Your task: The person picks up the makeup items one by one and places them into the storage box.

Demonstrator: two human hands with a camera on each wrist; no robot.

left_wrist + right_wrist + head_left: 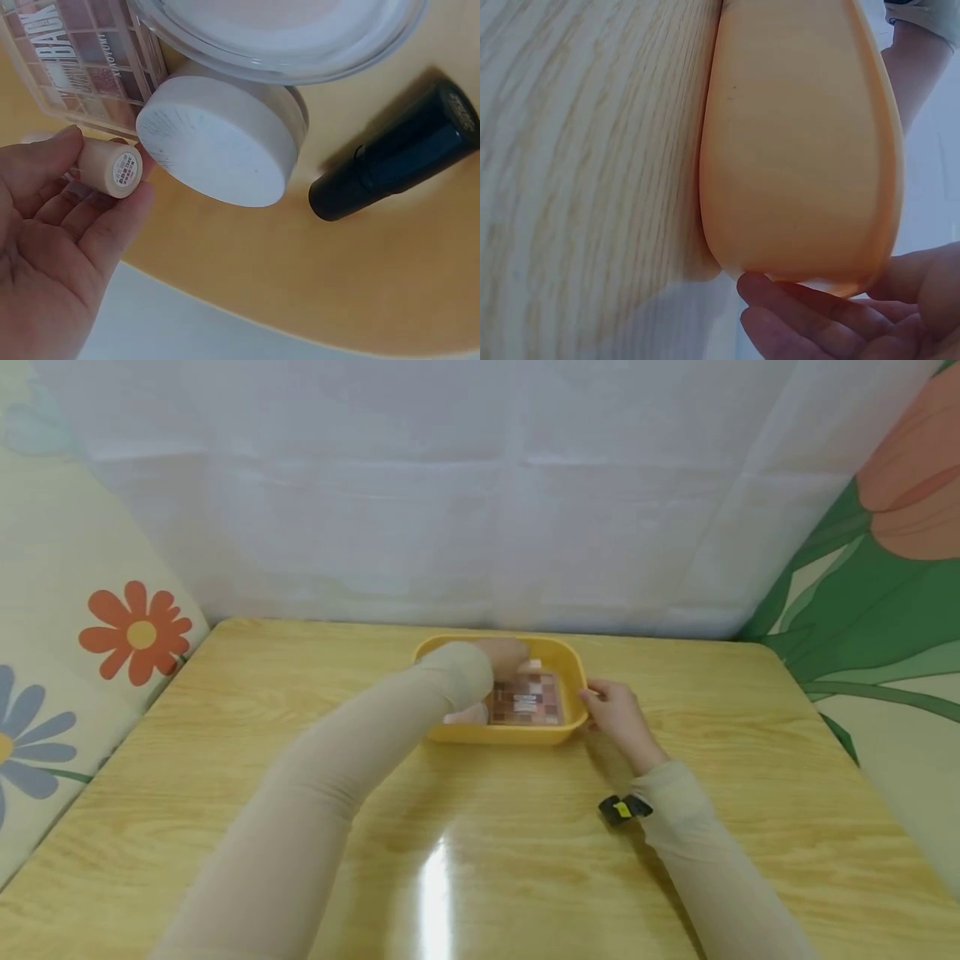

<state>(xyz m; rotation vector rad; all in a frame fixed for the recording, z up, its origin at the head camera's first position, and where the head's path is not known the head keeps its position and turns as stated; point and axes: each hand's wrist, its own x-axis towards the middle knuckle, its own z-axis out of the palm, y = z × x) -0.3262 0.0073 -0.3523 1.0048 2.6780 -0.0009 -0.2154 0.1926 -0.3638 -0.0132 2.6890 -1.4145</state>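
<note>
A yellow plastic basin [498, 737] stands at the far side of the table with cosmetics in it. My left hand [504, 657] reaches into it and, in the left wrist view, pinches a small beige cosmetic tube [111, 166] with a round label on its end. Close beside the tube lie an eyeshadow palette [86, 64] with a clear lid and a round white-lidded jar [214, 142]. My right hand [617, 717] holds the basin's right end, with thumb at the rim and fingers [802, 315] against the outer wall.
Also inside the basin are a black cosmetic stick [394, 154] and a large round clear-edged container [300, 37]. The wooden table [495, 843] ends at a white cloth [480, 527] behind. A black strap device [625, 810] sits at my right wrist.
</note>
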